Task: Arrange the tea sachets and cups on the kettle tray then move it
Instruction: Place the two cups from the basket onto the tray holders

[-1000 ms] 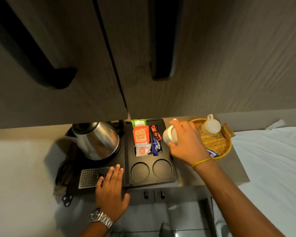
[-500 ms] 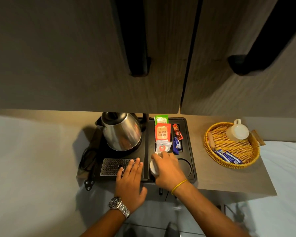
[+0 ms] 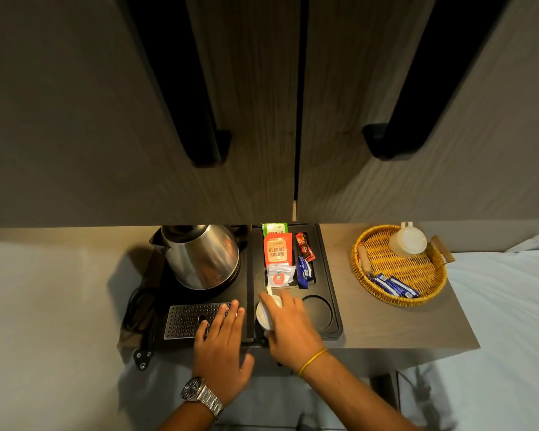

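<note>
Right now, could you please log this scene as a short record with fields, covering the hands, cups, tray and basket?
left hand: flat on the drip grate, empty
right hand: gripping a white cup at the tray's left cup well
right cup well: empty
tray: black; kettle on its left, sachets in rear compartments
basket: right of tray, holds second cup and blue sachets
</note>
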Tool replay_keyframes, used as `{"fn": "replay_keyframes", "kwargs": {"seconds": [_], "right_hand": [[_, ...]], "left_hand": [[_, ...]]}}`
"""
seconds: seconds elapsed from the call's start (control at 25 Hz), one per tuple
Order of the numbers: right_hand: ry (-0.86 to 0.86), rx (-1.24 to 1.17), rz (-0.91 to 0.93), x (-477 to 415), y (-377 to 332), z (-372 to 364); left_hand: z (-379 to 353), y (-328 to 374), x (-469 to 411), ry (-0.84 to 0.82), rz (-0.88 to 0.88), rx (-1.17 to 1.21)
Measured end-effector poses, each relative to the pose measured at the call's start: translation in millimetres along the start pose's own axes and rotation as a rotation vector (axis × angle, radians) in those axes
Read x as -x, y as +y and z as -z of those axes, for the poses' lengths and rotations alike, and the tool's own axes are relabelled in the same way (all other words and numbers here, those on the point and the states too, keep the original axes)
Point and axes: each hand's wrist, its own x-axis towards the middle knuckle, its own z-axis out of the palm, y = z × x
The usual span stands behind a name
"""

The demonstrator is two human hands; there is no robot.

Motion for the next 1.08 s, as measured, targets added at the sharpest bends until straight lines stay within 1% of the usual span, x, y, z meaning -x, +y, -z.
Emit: {"fn": "replay_keyframes", "kwargs": {"seconds": [0.08,0.12,0.16,0.2,0.24,0.28,0.32,0.36,0.4,0.44,0.48,0.52,0.6,0.68,0.8,0.84,0.88,0.92,1.0,1.04,1.08], "right_hand": [[-0.014,-0.111,-0.028,2.8,9.0,8.7],[0.037,-0.154,-0.030,1.6,20.9,21.5],[0.148,-0.155,-0.036,-2.2,40.8,39.8],[0.286,-0.102,-0.056,-8.6,67.6,63.0],[0.411,-0.004,-0.100,-16.3,99.3,90.4],[0.489,0.130,-0.197,-22.6,133.0,120.5],[0.497,0.256,-0.340,-27.5,164.6,149.5],[0.437,0.326,-0.493,-31.9,190.4,174.3],[0.345,0.332,-0.613,-35.5,209.3,191.5],[0.256,0.304,-0.669,-37.5,221.4,201.1],[0.188,0.271,-0.668,-39.5,227.2,204.9],[0.143,0.243,-0.630,-40.7,228.6,206.3],[0.098,0.215,-0.523,-40.8,226.1,202.1],[0.088,0.236,-0.460,-37.8,225.3,195.3],[0.132,0.198,-0.445,-33.0,226.6,193.9],[0.170,0.197,-0.452,-29.5,223.2,194.7],[0.243,0.214,-0.455,-24.0,216.1,195.3],[0.351,0.243,-0.443,-15.6,205.8,194.5],[0.583,0.224,-0.317,5.7,177.9,180.4],[0.629,0.159,-0.222,16.0,158.9,166.6],[0.603,0.087,-0.136,23.5,139.0,150.1]], "left_hand": [[-0.9,-1.1,-1.3,-0.018,0.004,-0.003],[-1.1,-1.4,-1.8,-0.021,0.009,-0.005],[-1.4,-1.1,-3.0,-0.018,0.011,-0.005],[-1.9,-1.4,-3.0,-0.009,0.011,-0.004],[-2.0,-2.0,-2.7,-0.004,0.008,-0.003],[-2.0,-2.0,-2.6,0.000,0.000,-0.007],[-2.1,-2.2,-2.4,0.003,-0.007,-0.016],[-2.4,-3.0,-2.9,0.008,-0.009,-0.028],[-2.5,-3.6,-3.2,0.015,-0.009,-0.040],[-2.3,-3.5,-3.7,0.022,-0.011,-0.053],[-1.8,-3.0,-4.0,0.030,-0.015,-0.067],[-1.1,-1.6,-4.4,0.038,-0.021,-0.081],[1.7,2.0,-4.5,0.042,-0.019,-0.096],[5.0,6.1,-4.0,0.053,-0.020,-0.104],[5.8,7.5,-2.7,0.065,-0.027,-0.114],[5.8,6.7,-2.9,0.070,-0.028,-0.114],[5.7,6.2,-3.4,0.070,-0.024,-0.111],[4.7,6.3,-3.7,0.067,-0.017,-0.104],[3.8,7.4,-4.0,0.068,-0.008,-0.087],[3.7,7.6,-2.9,0.077,-0.009,-0.085],[3.9,7.7,-1.5,0.088,-0.013,-0.085]]}}
